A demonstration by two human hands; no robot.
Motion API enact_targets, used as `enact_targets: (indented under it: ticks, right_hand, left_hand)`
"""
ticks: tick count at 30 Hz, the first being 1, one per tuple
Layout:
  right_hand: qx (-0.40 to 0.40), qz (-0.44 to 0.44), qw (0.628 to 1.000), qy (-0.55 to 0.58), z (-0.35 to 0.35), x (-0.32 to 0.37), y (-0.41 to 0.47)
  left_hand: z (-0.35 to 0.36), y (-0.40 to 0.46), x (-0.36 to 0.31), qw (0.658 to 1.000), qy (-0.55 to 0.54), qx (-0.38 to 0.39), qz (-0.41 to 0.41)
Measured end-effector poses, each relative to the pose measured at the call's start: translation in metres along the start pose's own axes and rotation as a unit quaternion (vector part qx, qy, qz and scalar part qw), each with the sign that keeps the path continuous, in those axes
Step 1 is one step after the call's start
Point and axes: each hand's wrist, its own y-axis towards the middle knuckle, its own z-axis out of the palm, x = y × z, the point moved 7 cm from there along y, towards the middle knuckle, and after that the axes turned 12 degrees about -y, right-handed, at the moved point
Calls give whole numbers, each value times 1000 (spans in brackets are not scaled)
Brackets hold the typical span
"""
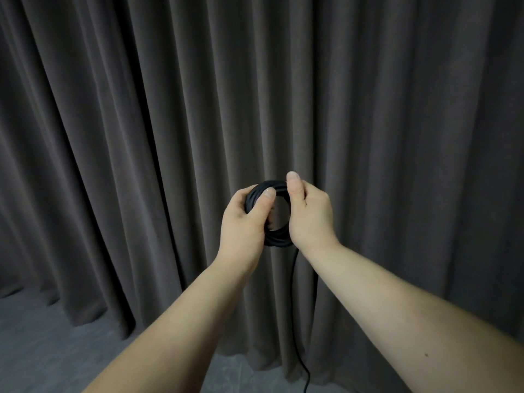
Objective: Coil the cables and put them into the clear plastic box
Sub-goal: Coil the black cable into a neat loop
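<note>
Both arms stretched forward, black cable coil [269, 214] held up at chest height between the hands, left hand [245, 219] wrapped round coil's left side with thumb on top, right hand [309, 214] pinching its right side, loose cable tail [295, 307] hanging down to grey floor [56, 350], dark pleated curtain [141, 109] behind.
</note>
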Motion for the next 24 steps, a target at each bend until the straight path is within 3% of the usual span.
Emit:
enact_targets:
  ticks: [5, 10, 16, 20, 22, 24]
  right_hand:
    - [-38, 35, 998, 19, -8, -6, -1]
    - [-22, 74, 993, 88, 3, -14, -2]
    - [43, 92, 988, 120, 19, -17, 5]
    - [81, 86, 991, 64, 25, -15, 7]
    - [128, 118, 983, 64, 28, -18, 5]
    - [230, 151, 955, 113, 34, -22, -6]
  left_hand:
    - [9, -5, 2, 996, -4, 81, -34]
    - [10, -8, -4, 996, -50, 73, -24]
    - [9, -7, -12, 998, -42, 50, 20]
    - [5, -3, -19, 998, -17, 33, 52]
    - [1, 2, -22, 998, -13, 5, 59]
    - [-10, 10, -28, 996, -18, -45, 76]
